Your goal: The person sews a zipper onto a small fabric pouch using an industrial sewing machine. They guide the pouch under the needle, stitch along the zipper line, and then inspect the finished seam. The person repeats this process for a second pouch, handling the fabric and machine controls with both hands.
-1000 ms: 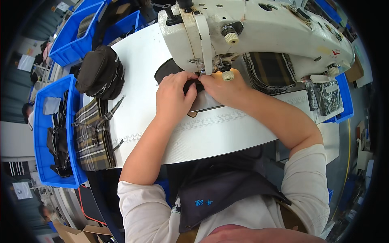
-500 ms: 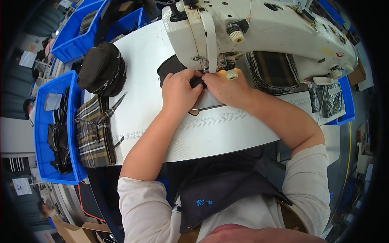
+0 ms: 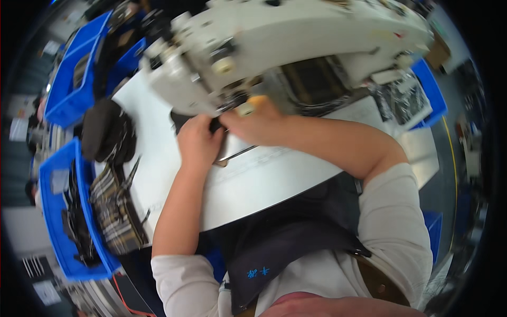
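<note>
Both hands are at the needle area of a white sewing machine [image 3: 317, 26]. A dark piece of fabric [image 3: 182, 120] lies flat under its head, partly hidden by my fingers. My left hand [image 3: 198, 140] has its fingers bent and closed on the near edge of that fabric. Close beside it, my right hand [image 3: 259, 124] pinches the same fabric with the fingertips, right by the presser foot. Motion blur hides the exact grip and the stitching point. A metal plate [image 3: 235, 149] shows just below the hands.
Stacked dark fabric pieces [image 3: 108, 132] and plaid pieces with straps [image 3: 117, 211] sit on the table's left. Blue bins [image 3: 112, 264] stand beyond them. Behind my right hand lies a plaid panel [image 3: 314, 79]. Clear plastic-wrapped items [image 3: 404, 98] are at the right end.
The whole view has shifted and tilted, so the machine and table appear further left and turned. My hands stay together at the presser foot, on the dark fabric.
</note>
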`<state>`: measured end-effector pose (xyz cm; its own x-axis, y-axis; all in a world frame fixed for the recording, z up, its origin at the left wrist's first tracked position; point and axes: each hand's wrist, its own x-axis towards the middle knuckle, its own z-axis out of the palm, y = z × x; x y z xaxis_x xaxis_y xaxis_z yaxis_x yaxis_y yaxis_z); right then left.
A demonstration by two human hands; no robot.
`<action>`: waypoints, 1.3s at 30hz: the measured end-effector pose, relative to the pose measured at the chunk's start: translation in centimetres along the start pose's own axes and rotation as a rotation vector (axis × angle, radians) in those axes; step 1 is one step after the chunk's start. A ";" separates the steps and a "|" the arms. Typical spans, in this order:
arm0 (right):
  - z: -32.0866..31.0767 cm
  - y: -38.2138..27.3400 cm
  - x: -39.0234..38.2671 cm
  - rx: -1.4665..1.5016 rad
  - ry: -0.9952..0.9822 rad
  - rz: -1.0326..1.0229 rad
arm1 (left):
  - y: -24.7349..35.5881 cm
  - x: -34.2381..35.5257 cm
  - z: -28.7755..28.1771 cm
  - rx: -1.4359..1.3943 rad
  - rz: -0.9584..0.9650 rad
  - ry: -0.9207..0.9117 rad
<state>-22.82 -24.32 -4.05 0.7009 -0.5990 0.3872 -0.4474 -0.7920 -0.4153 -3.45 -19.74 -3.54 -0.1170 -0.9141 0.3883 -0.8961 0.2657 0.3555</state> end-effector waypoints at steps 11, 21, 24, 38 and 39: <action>-0.1 0.1 -0.2 -0.179 -0.026 -0.105 | 0.3 -0.1 1.4 0.168 0.135 0.052; -0.4 -1.2 -1.6 -0.205 -0.072 -0.127 | -1.4 -0.5 -1.0 -0.125 0.012 -0.123; -0.5 -1.4 -2.1 -0.183 -0.140 -0.114 | 0.5 0.0 -2.0 -0.176 -0.009 -0.147; -1.4 -1.6 -2.7 -0.239 -0.169 -0.117 | 0.3 -0.2 -2.3 -0.010 0.235 -0.139; -1.6 -1.7 -2.5 -0.241 -0.186 -0.107 | 0.1 -0.1 -2.0 -0.021 0.238 -0.130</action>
<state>-24.73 -21.63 -3.02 0.8307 -0.4967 0.2514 -0.4688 -0.8677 -0.1653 -2.69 -18.95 -1.80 -0.3787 -0.8565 0.3508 -0.8280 0.4829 0.2851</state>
